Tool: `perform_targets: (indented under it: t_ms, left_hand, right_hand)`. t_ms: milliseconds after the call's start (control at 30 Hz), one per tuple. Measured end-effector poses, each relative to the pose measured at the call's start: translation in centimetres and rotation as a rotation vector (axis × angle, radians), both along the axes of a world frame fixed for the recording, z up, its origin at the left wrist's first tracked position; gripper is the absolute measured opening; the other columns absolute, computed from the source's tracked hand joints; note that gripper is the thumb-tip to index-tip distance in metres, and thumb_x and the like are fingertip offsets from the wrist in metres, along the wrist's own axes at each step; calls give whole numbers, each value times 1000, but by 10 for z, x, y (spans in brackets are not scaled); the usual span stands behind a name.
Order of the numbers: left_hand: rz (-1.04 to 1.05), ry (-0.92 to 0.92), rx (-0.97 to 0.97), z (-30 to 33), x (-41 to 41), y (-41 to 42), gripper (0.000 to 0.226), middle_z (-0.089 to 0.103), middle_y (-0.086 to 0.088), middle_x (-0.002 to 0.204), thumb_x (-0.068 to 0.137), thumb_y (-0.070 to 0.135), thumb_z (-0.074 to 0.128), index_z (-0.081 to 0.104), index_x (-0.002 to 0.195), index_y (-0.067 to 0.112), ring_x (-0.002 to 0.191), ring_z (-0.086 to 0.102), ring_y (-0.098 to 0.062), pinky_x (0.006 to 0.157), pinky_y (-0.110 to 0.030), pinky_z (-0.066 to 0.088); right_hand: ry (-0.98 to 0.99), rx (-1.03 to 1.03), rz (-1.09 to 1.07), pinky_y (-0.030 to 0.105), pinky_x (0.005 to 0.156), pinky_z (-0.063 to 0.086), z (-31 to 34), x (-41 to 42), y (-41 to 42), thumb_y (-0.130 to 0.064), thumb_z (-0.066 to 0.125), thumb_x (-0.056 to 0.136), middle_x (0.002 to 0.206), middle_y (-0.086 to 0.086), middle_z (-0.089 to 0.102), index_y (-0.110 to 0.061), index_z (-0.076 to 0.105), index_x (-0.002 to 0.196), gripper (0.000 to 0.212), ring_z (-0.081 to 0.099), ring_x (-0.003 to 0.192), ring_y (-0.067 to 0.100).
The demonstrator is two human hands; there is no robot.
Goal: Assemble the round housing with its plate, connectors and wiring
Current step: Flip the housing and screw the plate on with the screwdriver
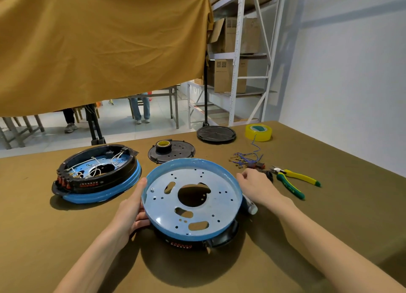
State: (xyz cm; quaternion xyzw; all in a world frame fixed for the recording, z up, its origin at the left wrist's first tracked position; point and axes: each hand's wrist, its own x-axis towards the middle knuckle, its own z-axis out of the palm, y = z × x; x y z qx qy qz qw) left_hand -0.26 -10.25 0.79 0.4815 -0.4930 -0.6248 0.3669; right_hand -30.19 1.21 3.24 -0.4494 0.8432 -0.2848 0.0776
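Little looks done: the round housing at table centre holds only its bare plate, left hand gripping its nine-o'clock rim, right hand loosely curled, empty, at three o'clock, wiring and connectors unfitted at two o'clock.

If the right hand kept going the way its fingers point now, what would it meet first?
The right hand points left and slightly away, fingertips just beside the rim of the blue housing. It would most likely meet that rim first, though depth is hard to judge.
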Motion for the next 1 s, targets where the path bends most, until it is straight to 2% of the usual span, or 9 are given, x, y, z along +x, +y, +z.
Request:
perform_targets:
  t_ms: [167, 300, 367, 433, 533, 667, 833, 933, 1000]
  left_hand:
    - [-10, -22, -4, -1, 3, -2, 49, 79, 5, 75, 90, 74, 48, 65, 102, 29, 81, 74, -19, 64, -33, 58]
    - [-6, -18, 3, 3, 10, -4, 52, 77, -3, 95, 92, 73, 47, 63, 115, 29, 90, 71, -22, 66, -35, 57]
    - [-15, -27, 1, 3, 11, -5, 52, 74, -3, 99, 93, 72, 46, 60, 119, 30, 90, 70, -22, 65, -35, 57]
    - [-22, -41, -2, 2, 10, -6, 49, 76, -1, 91, 93, 72, 45, 61, 113, 31, 85, 71, -20, 58, -31, 58]
    - [-37, -48, 0, 1, 10, -8, 45, 78, 4, 76, 91, 72, 47, 62, 105, 32, 80, 72, -19, 51, -28, 58]
    - [-72, -57, 6, -1, 9, -14, 48, 79, 3, 78, 90, 74, 48, 61, 108, 32, 79, 75, -18, 62, -32, 59]
    - [-137, -64, 6, 0, 2, -17, 51, 79, 6, 79, 89, 75, 48, 64, 106, 30, 71, 77, -13, 55, -28, 61]
    - [-185, -87, 21, -1, -1, -13, 56, 80, 1, 84, 86, 77, 49, 66, 106, 28, 77, 78, -17, 63, -32, 62]
    - [-219, -125, 36, -3, -1, -9, 72, 81, -7, 89, 75, 83, 52, 71, 107, 21, 83, 79, -23, 71, -36, 64]
  right_hand:
    - [-21, 183, 20, 35, 69, 46, 3, 3, 8, -40, 40, 105, 93, 4, 67, -15, 58, 105, 31, 63, 81, 22]
    - [21, 326, 82, 39, 82, 56, -2, 8, 13, -45, 46, 103, 99, 5, 67, -15, 55, 110, 32, 66, 92, 23]
    - [61, 410, 139, 39, 78, 56, -7, 11, 13, -40, 52, 100, 98, 4, 64, -15, 54, 111, 27, 64, 89, 20]
    - [49, 417, 158, 33, 64, 48, -10, 13, 12, -36, 53, 100, 91, 3, 60, -16, 53, 101, 20, 58, 78, 17]
    - [-69, 211, 60, 29, 55, 40, 2, 9, 12, -37, 50, 102, 82, 6, 63, -11, 57, 90, 30, 53, 65, 17]
    - [-2, -146, -79, 36, 65, 54, 32, 1, 13, -42, 53, 101, 88, 3, 65, -12, 59, 103, 30, 65, 76, 21]
    - [-133, -645, 33, 19, 56, 49, 61, 22, 7, -39, 73, 93, 83, -13, 64, -21, 64, 100, 21, 62, 71, 7]
    - [-294, -824, 147, 26, 57, 45, 71, 42, -2, -36, 72, 95, 64, -11, 61, -20, 72, 84, 20, 53, 61, 11]
    - [-392, -882, 183, 27, 58, 44, 75, 56, -11, -38, 69, 97, 62, -7, 59, -20, 70, 79, 26, 51, 61, 13]
